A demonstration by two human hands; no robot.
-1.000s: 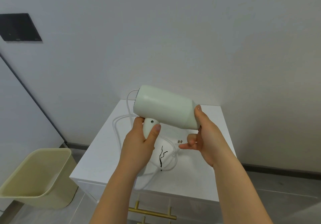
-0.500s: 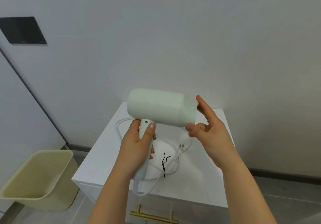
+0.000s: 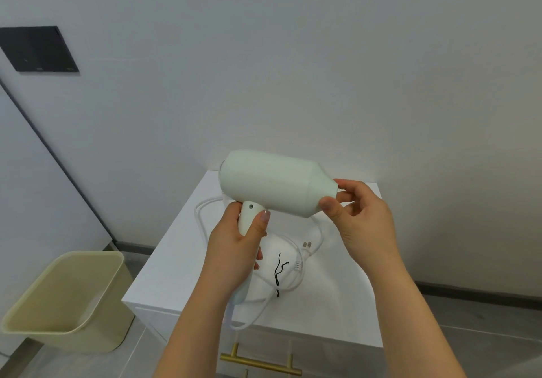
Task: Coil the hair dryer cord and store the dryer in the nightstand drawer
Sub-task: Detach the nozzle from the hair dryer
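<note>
Now l. hand (image 3: 234, 245) grips the hair dryer (image 3: 272, 184) by its handle and r. hand (image 3: 360, 216) pinches the nozzle, w/ dryer held above the nightstand (image 3: 181, 260). Cord (image 3: 196, 212) lies uncoiled on top, one loop over the front edge. It may snag the brass drawer handle (image 3: 261, 364) or drag the plug (image 3: 307, 244) off.

Bare forearms; left hand (image 3: 234, 245) and right hand (image 3: 365, 216) show short, rounded nails.
</note>
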